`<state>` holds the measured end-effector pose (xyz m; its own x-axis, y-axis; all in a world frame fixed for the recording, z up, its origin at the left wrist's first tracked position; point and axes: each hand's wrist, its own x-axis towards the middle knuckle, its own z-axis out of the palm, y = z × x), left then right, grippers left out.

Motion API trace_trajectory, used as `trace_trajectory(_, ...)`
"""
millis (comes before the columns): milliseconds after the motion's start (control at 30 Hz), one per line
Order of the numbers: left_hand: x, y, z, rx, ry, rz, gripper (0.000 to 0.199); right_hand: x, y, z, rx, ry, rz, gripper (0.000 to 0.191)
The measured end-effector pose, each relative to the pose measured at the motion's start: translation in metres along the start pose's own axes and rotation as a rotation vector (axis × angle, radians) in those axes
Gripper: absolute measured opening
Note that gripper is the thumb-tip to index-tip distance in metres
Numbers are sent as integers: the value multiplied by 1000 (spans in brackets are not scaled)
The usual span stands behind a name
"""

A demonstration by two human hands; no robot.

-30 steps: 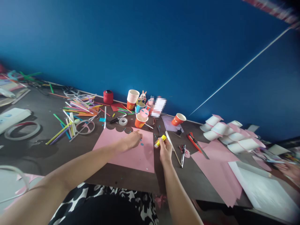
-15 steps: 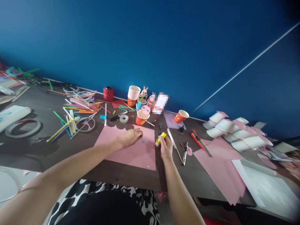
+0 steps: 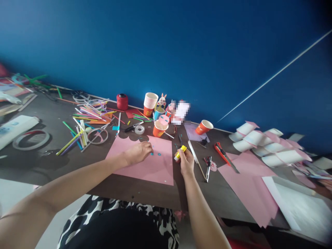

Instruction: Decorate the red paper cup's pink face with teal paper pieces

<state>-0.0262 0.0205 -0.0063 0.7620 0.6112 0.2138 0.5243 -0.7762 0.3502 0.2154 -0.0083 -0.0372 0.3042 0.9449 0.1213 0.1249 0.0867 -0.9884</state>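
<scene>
My left hand (image 3: 138, 153) hovers low over a pink sheet of paper (image 3: 145, 171) with its fingers pinched together. Whatever is between those fingertips is too small to make out. Just under them is a small blue paper piece (image 3: 152, 154), and a blue dot (image 3: 159, 154) lies on the sheet to its right. At the sheet's right edge, my right hand (image 3: 187, 162) is closed around a yellow glue stick (image 3: 181, 152), held tilted. Beyond the sheet stands an orange paper cup (image 3: 158, 131) with a pink paper face (image 3: 164, 120) on it.
A red utility knife (image 3: 225, 155) and a black-and-silver cutter (image 3: 208, 169) lie at the right, near pink sheets (image 3: 251, 183) and white paper rolls (image 3: 280, 158). Coloured sticks (image 3: 95, 112), a tape roll (image 3: 139, 129) and stacked cups (image 3: 150, 100) are further back. A blue wall rises behind.
My left hand has shifted slightly left and down over the pink sheet, and a second blue piece now shows by its fingertips. My right hand keeps the glue stick. The view has turned slightly.
</scene>
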Motion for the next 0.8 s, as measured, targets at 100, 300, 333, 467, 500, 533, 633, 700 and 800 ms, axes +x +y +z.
trace_trajectory(100,12,10,1,47,-9,-41,27,0,0,0,-1,-3,-1,30)
trace_trajectory(300,39,25,7,98,-96,-107,21,1,3,0,1,6,1,30)
trace_trajectory(333,42,25,8,96,-112,-110,20,1,4,0,2,7,2,29)
trace_trajectory(467,50,24,12,75,-145,-111,16,1,3,1,7,2,7,29)
trace_trajectory(500,51,23,12,72,-152,-106,16,1,3,1,8,-2,8,29)
trace_trajectory(533,53,23,13,67,-157,-99,16,1,2,1,8,-5,7,29)
trace_trajectory(633,54,22,13,46,-163,-79,17,1,2,1,8,-10,2,29)
trace_trajectory(700,53,22,13,33,-153,-69,18,1,2,1,3,-13,-1,29)
trace_trajectory(800,50,24,12,24,-115,-60,20,1,3,0,-10,-20,-5,29)
